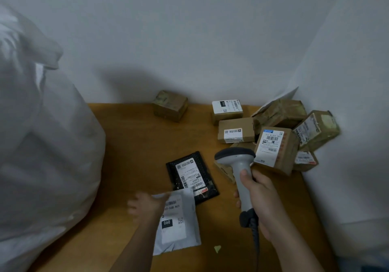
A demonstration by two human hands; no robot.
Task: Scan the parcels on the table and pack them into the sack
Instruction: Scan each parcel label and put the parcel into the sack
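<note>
A large white sack [42,145] bulges at the left of the brown table [134,145]. My right hand [261,200] grips a grey barcode scanner [237,166] upright, its head toward the parcels. My left hand [145,206] is blurred, fingers spread, touching the left edge of a white mailer [179,225] labelled 060. The mailer lies flat and partly covers a black bubble mailer [189,175]. Several cardboard boxes [275,145] with labels are piled at the back right corner.
A lone brown box [170,105] stands against the back wall. A small yellowish scrap [217,248] lies near the table's front. White walls close in behind and on the right. The scanner's dark cable [255,234] hangs down below my right hand.
</note>
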